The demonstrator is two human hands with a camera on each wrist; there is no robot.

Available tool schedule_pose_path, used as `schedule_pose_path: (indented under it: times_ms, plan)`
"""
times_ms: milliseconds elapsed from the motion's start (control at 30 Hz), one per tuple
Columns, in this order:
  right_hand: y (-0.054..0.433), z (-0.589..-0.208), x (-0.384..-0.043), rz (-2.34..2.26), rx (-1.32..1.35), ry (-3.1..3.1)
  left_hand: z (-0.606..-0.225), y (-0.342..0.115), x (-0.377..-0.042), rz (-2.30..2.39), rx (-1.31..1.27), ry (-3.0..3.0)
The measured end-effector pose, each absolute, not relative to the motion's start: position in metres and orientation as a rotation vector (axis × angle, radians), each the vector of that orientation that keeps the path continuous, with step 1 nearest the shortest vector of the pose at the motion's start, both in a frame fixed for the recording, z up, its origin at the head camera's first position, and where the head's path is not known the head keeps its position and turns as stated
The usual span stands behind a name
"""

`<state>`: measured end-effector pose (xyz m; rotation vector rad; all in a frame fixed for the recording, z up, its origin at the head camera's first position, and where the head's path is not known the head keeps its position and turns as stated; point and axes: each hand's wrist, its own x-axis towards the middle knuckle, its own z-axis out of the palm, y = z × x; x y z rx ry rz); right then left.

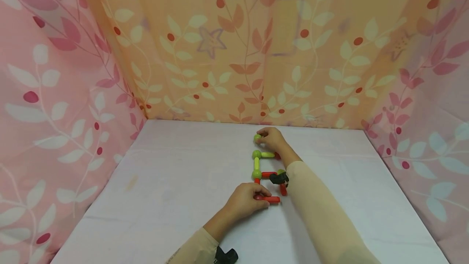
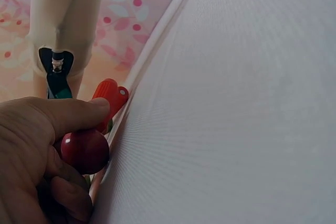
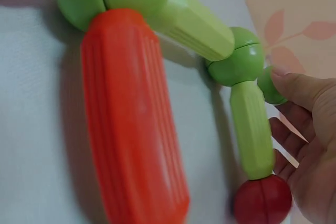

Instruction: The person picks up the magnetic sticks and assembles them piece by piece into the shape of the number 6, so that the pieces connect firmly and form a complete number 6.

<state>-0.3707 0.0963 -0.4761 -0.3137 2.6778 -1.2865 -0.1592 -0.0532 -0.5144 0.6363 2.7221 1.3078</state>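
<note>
On the white cloth lies a joined frame of toy rods and balls. My left hand (image 1: 244,201) grips its near corner, a dark red ball (image 2: 86,151), with the thumb along a red rod (image 1: 270,200). At the far end, my right hand (image 1: 272,138) pinches a green ball (image 1: 257,138) between thumb and fingertips. Close by that ball, in the right wrist view, sits a green corner ball (image 3: 239,59) with a yellow-green rod (image 3: 251,129) leading to another red ball (image 3: 262,200). A red rod (image 3: 134,119) fills the foreground there.
Floral cloth walls, pink on the left (image 1: 66,133) and orange at the back (image 1: 234,52), enclose the white-covered table (image 1: 146,199). Black wrist cameras sit on both sleeves; the right one (image 1: 279,179) overlaps part of the frame in the head view.
</note>
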Motion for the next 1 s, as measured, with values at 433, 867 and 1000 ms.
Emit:
schedule_pose_path:
  times_ms: [433,867,1000]
  plan:
    - [0.119,-0.442,-0.346,-1.238,-0.662,2.78,-0.514,-0.05,-0.158,1.281,0.586,2.724]
    - [0.137,-0.416,-0.282,-1.221,-0.768,2.788,-0.516,-0.051,-0.161,1.302,0.606,2.719]
    - [0.147,-0.414,-0.267,-1.227,-0.767,2.788,-0.517,-0.05,-0.161,1.306,0.591,2.703]
